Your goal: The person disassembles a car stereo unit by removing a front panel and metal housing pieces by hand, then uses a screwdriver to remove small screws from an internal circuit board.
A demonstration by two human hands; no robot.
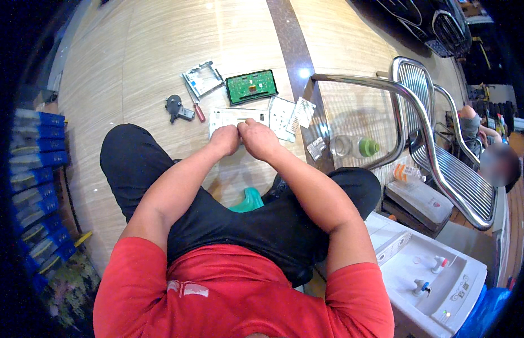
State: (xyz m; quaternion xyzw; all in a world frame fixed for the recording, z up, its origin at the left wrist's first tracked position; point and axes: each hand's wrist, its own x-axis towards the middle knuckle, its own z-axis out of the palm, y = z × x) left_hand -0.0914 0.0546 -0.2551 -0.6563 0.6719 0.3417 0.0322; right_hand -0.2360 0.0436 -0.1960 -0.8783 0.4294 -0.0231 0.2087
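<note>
My left hand (225,140) and my right hand (258,138) meet close together over a white rectangular panel (220,117) on the floor. Both hands are closed with fingers curled in; whatever they grip is hidden. Past the panel lies a green circuit board (252,87) in a black frame. A silver metal bracket (204,80) is to its left. Nearer my left hand are a screwdriver with a red handle (200,113) and a dark round part with a grey block (178,108). White perforated sheets (282,117) lie to the right of the panel.
A chrome slatted bench (436,163) stands on the right, near a green-topped bottle (368,147) and a clear round container (341,146). A white water dispenser (442,281) is at the lower right. Blue boxes (39,143) are stacked on the left. Another person (476,127) is at far right.
</note>
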